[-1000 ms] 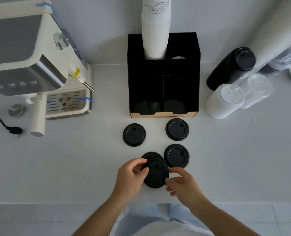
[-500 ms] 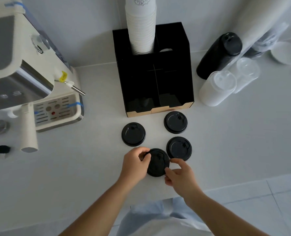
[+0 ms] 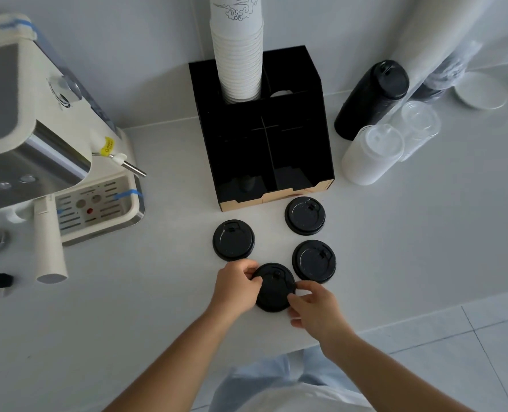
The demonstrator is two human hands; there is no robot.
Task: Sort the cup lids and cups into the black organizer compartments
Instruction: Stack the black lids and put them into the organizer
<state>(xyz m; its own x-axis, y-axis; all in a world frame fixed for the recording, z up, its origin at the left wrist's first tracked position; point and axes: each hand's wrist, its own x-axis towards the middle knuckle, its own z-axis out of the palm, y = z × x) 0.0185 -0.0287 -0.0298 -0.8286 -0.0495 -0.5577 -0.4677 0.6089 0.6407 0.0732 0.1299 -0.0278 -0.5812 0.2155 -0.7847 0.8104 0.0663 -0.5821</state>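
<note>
left hand (image 3: pixel 236 288) and right hand (image 3: pixel 316 310) pinching one black lid (image 3: pixel 273 288) at opposite rims | reads light, thin, flexy | I'd hold the rim

- the black lids (image 3: pixel 304 215) looked like matt plastic, smooth with a faint sheen
- organizer (image 3: pixel 264 138) was matt black board, raw brownish wood-like edge along the front
- cup stack (image 3: pixel 237 49) was white paper, kinda matt
- tabletop (image 3: pixel 395 239) was smooth white, low gloss
- coffee machine (image 3: pixel 38 138) had cream plastic plus a shiny brushed metal panel
- the clear lids (image 3: pixel 419 120) were glossy see-through plastic
</note>
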